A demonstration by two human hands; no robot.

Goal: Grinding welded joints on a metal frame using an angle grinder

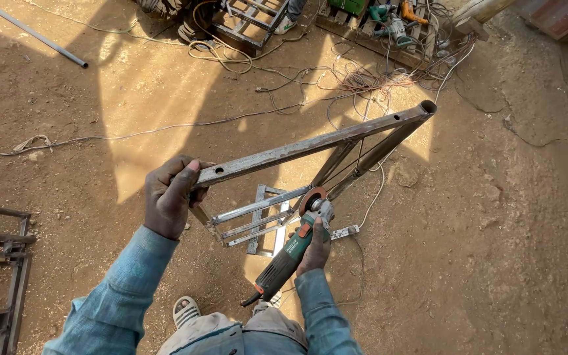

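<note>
A welded metal frame [310, 148] of tubes stretches from the near left up toward the far right above the dirt ground [494, 263]. The left hand [169, 197] is closed around its near end. The right hand [313, 248] grips a green angle grinder [292, 253], whose disc [311, 199] touches a frame bar. Cables [363, 79] lie tangled far behind.

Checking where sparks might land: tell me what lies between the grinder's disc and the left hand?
In the head view, short rusty cross bars of the metal frame span from the grinder disc toward the left hand.
</note>
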